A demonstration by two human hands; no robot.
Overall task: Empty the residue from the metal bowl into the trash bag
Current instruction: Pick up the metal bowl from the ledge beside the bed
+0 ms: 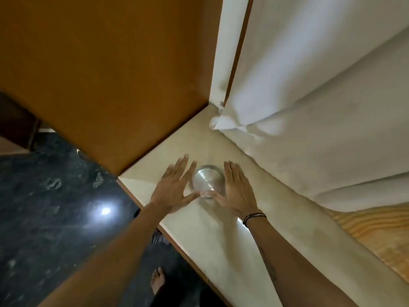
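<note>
A small round metal bowl (206, 181) sits on a pale cream counter (221, 229) near its left edge. My left hand (174, 187) lies flat to the bowl's left, fingers spread, thumb reaching toward the bowl's near rim. On the bowl's right is my right hand (238, 191), also flat with fingers extended, its thumb meeting the near rim. Both thumbs look blurred at the rim; neither hand has closed around the bowl. No trash bag is in view.
An orange-brown panel (110, 74) stands at the counter's back left. White cloth (309, 96) hangs along the right, over a wood-grain surface (376, 235). A dark stone floor (44, 218) lies below left, with a bare foot (157, 282) on it.
</note>
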